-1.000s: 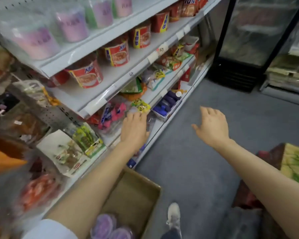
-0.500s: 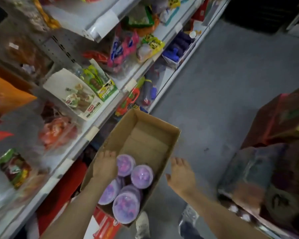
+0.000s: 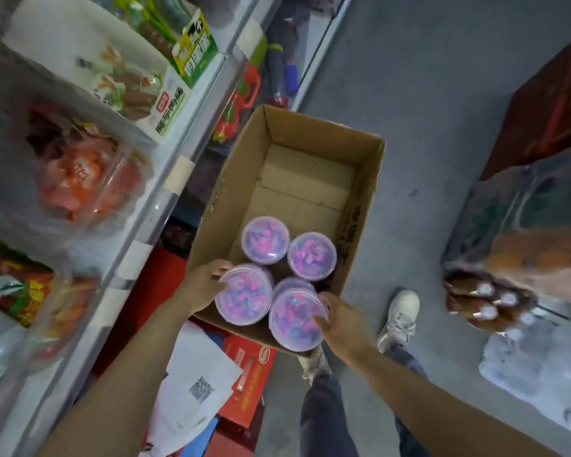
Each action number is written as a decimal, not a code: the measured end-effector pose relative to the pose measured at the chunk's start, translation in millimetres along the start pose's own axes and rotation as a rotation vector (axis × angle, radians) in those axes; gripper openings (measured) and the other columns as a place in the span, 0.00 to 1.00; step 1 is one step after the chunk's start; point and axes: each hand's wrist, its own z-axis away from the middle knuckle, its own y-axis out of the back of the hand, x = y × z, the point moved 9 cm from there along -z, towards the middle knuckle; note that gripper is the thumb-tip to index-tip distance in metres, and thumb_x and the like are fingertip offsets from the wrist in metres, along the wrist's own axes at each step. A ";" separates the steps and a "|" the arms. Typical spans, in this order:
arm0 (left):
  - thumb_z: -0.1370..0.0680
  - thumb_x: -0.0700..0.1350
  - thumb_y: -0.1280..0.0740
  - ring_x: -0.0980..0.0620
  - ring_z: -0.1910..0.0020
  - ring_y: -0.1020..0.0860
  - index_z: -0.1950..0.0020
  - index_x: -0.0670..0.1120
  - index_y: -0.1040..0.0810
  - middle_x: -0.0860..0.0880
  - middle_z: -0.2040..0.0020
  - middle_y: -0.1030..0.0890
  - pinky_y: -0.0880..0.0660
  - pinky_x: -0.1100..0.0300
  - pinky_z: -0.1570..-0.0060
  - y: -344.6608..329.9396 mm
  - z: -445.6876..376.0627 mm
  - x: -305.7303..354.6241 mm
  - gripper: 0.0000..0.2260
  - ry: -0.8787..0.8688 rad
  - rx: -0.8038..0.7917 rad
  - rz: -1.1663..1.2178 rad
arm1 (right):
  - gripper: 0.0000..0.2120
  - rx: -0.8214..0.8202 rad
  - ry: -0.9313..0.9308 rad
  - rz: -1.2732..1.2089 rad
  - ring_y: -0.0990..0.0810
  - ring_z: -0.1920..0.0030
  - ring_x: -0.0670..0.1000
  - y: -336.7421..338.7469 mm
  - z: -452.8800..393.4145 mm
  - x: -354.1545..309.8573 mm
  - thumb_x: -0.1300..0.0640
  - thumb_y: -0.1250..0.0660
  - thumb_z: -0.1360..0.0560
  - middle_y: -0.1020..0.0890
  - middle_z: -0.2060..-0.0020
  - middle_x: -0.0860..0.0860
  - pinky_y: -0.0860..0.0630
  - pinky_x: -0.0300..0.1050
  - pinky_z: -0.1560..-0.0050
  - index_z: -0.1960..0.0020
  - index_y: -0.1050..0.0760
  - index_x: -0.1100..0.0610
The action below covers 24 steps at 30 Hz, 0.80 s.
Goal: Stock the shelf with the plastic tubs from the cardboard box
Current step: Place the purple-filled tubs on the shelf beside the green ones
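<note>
An open cardboard box (image 3: 360,206) stands on the floor beside the shelf (image 3: 165,189). Its near half holds several clear plastic tubs with pink and purple contents. My left hand (image 3: 201,285) grips the left side of the near-left tub (image 3: 244,295). My right hand (image 3: 340,321) grips the right side of the near-right tub (image 3: 295,319). Both tubs sit higher than the two tubs behind them (image 3: 266,240) (image 3: 312,255). Another tub (image 3: 292,283) peeks out between them. The far half of the box is bare cardboard.
Shelf boards with bagged snacks (image 3: 89,179) and boxed sausages (image 3: 136,87) run along the left. Red cartons (image 3: 251,371) and a white sheet of paper (image 3: 195,384) lie under the box's near end. My shoe (image 3: 399,318) is right of the box. Wrapped goods (image 3: 521,245) stand on the right.
My view has swung from the shelf down to the box. Both hands dropped into it and closed on the two nearest tubs, which now sit higher than before.
</note>
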 end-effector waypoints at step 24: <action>0.23 0.36 0.33 0.45 0.49 0.18 0.42 0.41 0.20 0.43 0.50 0.16 0.20 0.51 0.54 15.6 -0.2 55.0 0.10 0.136 0.062 0.405 | 0.14 0.291 -0.373 -0.749 0.16 0.55 0.51 31.6 -0.2 53.0 0.66 0.32 0.30 0.14 0.57 0.50 0.18 0.55 0.52 0.51 0.16 0.52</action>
